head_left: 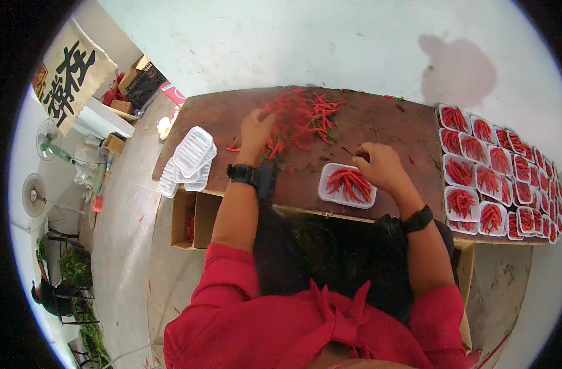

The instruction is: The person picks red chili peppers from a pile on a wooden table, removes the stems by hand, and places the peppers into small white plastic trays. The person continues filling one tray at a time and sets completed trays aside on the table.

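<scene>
A loose heap of red chili peppers [302, 117] with some green stems lies at the back of the brown table. My left hand [257, 133] is at the heap's left edge; its fingertips are partly hidden and the peppers beside it are blurred. Near the front edge rests a white plastic tray [323, 190] with red chili peppers [350, 184] fanned out in it. Just above the tray's right back corner is my right hand [381, 165], its fingers pinched together. A thin dark bit sticks out by those fingertips, too small to name.
Empty white trays [195, 152] are stacked at the table's left end. Many filled trays [462, 204] stand in rows on the right. Below the table's left side is an open cardboard box [204, 218]. A pale wall [330, 49] borders the back; fans [35, 195] stand far left.
</scene>
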Demonstrator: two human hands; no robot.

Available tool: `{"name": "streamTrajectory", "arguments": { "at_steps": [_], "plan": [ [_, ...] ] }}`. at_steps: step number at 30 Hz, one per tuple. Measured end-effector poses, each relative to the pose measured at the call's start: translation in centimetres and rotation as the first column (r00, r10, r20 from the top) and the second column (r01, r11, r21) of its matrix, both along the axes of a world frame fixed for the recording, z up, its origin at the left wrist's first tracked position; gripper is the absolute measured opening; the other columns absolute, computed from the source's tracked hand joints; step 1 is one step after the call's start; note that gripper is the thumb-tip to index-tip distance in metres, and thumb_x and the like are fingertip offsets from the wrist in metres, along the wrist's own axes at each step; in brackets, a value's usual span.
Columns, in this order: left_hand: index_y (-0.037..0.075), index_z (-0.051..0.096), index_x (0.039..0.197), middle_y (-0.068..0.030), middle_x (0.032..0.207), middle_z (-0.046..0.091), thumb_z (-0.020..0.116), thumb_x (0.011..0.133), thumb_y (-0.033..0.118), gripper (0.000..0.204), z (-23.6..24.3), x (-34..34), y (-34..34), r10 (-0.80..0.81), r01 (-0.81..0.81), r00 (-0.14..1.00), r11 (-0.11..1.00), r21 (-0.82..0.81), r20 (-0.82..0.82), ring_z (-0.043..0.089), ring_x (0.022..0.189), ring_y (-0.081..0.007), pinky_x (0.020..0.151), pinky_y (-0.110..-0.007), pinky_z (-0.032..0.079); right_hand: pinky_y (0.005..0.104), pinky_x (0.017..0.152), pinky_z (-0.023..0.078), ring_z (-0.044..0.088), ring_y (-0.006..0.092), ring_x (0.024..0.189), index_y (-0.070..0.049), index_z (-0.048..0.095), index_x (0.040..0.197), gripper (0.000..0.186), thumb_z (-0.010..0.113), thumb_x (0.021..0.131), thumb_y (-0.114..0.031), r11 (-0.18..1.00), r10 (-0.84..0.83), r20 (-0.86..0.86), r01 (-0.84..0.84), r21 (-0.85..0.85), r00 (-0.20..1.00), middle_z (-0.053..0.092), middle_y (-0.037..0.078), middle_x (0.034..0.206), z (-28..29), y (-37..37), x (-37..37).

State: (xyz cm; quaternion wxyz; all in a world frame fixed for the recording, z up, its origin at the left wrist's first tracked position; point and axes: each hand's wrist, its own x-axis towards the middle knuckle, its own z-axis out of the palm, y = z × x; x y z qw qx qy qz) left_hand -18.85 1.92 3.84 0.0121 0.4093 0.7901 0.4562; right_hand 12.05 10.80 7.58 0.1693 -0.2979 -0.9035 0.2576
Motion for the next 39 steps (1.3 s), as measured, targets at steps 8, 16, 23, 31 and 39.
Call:
{"name": "streamTrajectory", "arguments": {
  "at_steps": [8, 16, 23, 31, 39],
  "plan": [
    [-0.002, 0.066, 0.092, -0.0139, 0.085, 0.067, 0.06, 0.082, 0.025, 0.03, 0.9, 1.8, 0.7, -0.074, 0.043, 0.977, 0.987, -0.155, -0.198, 0.064, 0.079, -0.021, 0.072, -0.032, 0.048, 0.0459, 0.075, 0.048, 0.06, 0.0377, 0.085, -0.004, 0.064, 0.087, 0.027, 0.058, 0.079, -0.028, 1.0, 0.002, 0.015, -0.002, -0.003, 1.0, 0.064, 0.02, 0.087, -0.7, 1.2, 0.5],
    [-0.002, 0.063, 0.083, -0.0143, 0.079, 0.064, 0.057, 0.081, 0.024, 0.027, 3.0, 8.5, 1.3, -0.485, 0.484, 0.874, 0.865, -0.134, 0.028, 0.062, 0.074, -0.0243, 0.066, -0.036, 0.047, 0.0444, 0.073, 0.048, 0.06, 0.0385, 0.083, -0.002, 0.061, 0.091, 0.03, 0.064, 0.077, -0.028, 0.993, -0.049, -0.09, 0.039, -0.108, 0.995, 0.063, 0.02, 0.089, -2.4, 1.8, -1.6],
    [0.0, 0.062, 0.089, -0.012, 0.082, 0.061, 0.059, 0.083, 0.021, 0.021, 3.3, 13.6, 1.4, -0.572, 0.628, 0.753, 0.772, -0.094, 0.325, 0.058, 0.079, -0.0223, 0.072, -0.035, 0.046, 0.0304, 0.064, 0.049, 0.062, 0.0192, 0.075, 0.002, 0.061, 0.098, 0.027, 0.063, 0.079, -0.015, 0.948, -0.045, -0.264, -0.043, -0.316, 0.964, 0.065, 0.013, 0.087, -2.4, 2.5, -1.7],
    [0.001, 0.061, 0.084, 0.0, 0.072, 0.057, 0.059, 0.083, 0.014, 0.012, 3.1, 14.5, 1.4, -0.682, 0.678, 0.673, 0.723, 0.129, 0.286, 0.051, 0.068, -0.0063, 0.06, -0.023, 0.042, 0.0352, 0.075, 0.049, 0.064, 0.0295, 0.087, 0.007, 0.06, 0.101, 0.04, 0.064, 0.078, -0.026, 0.919, -0.05, -0.294, -0.071, -0.388, 0.955, 0.065, 0.019, 0.099, -2.4, 3.2, -0.3],
    [0.004, 0.061, 0.087, -0.001, 0.078, 0.058, 0.054, 0.089, 0.02, 0.018, 4.9, 14.4, -0.8, -0.816, 0.836, 0.4, 0.512, 0.2, 0.417, 0.053, 0.074, -0.01, 0.067, -0.026, 0.043, 0.0235, 0.062, 0.045, 0.055, 0.0107, 0.067, 0.0, 0.06, 0.094, 0.029, 0.061, 0.084, -0.027, 0.544, -0.075, -0.42, -0.316, -0.777, 0.904, 0.059, 0.003, 0.078, 1.1, 0.8, 3.0]
  ]
}}
